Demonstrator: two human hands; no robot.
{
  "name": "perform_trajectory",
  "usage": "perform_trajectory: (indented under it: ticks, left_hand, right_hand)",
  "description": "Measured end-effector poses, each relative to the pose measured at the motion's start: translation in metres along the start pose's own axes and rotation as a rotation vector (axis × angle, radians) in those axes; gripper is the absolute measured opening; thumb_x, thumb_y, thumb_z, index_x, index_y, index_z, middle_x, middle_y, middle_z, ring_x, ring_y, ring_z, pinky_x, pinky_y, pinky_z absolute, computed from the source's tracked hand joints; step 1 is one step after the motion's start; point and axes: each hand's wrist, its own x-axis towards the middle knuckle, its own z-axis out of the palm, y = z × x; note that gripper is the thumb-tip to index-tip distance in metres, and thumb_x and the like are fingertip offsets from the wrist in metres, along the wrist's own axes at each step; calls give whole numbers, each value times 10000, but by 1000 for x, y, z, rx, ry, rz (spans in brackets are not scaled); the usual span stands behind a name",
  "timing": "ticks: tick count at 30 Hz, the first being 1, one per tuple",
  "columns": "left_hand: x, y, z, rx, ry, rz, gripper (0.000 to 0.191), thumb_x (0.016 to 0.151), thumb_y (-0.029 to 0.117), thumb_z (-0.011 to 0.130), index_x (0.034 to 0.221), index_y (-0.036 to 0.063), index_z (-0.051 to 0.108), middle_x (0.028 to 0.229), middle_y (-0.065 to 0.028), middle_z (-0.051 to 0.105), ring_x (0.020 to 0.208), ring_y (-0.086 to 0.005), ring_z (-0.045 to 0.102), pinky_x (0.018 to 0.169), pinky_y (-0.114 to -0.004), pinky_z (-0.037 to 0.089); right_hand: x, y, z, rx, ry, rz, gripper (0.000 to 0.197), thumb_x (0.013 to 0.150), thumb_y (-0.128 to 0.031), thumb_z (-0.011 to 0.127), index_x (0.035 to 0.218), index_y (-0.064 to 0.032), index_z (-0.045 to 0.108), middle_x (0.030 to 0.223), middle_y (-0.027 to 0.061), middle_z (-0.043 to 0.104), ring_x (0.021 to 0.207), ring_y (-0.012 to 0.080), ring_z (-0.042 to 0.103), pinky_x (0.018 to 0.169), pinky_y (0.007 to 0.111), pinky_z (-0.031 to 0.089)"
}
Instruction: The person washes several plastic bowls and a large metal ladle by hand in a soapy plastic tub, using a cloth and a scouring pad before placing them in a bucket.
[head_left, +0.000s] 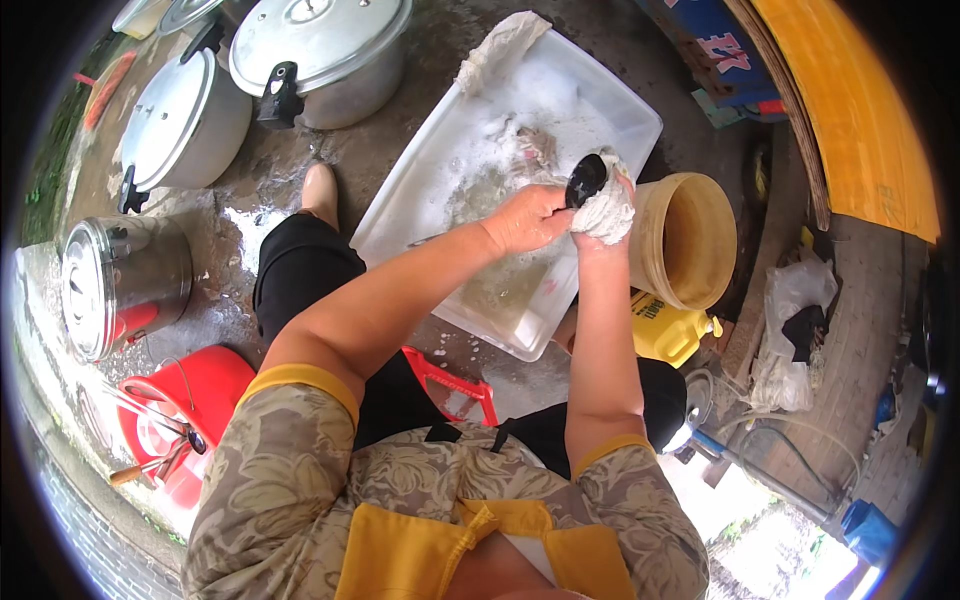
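My left hand (527, 217) grips a glossy black utensil (587, 180) that looks like a spoon or ladle; most of its handle is hidden in the fingers. Pressed against its side is a wet white cloth (604, 214), bunched in my right hand (624, 196). Both hands are above the right side of a translucent plastic tub (409, 169) of cloudy, foamy water. A crumpled pinkish-brown item (535, 145) lies in the foam, too blurred to name. Another pale cloth (501, 51) hangs over the tub's far left corner.
Large aluminium pressure cookers (319, 49) and a lidded steel pot (135, 277) stand at left. A red bucket (217, 382) holds utensils. Right of the tub are a cream plastic bucket (697, 240) and a yellow jerrycan (670, 330). A red plastic stool (450, 382) shows between my legs.
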Motion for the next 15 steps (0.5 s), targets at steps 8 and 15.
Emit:
perform_trajectory:
  ticks: [8, 15]
  left_hand:
    - [17, -1, -15, -520, 367, -648, 389, 914, 408, 419, 963, 35, 516, 805, -42, 519, 739, -131, 484, 696, -259, 417]
    - [15, 1, 3, -764, 322, -579, 403, 914, 297, 447, 1176, -1, 376, 1000, -116, 526, 959, -169, 490, 845, -301, 404]
  right_hand:
    - [-35, 26, 6, 204, -18, 49, 449, 797, -352, 465, 1144, -69, 494, 1154, 119, 522, 1088, 274, 484, 973, 424, 340]
    - [-7, 42, -14, -298, 102, -52, 342, 866, -203, 471, 1159, -26, 480, 1080, 93, 578, 964, 231, 573, 836, 343, 462]
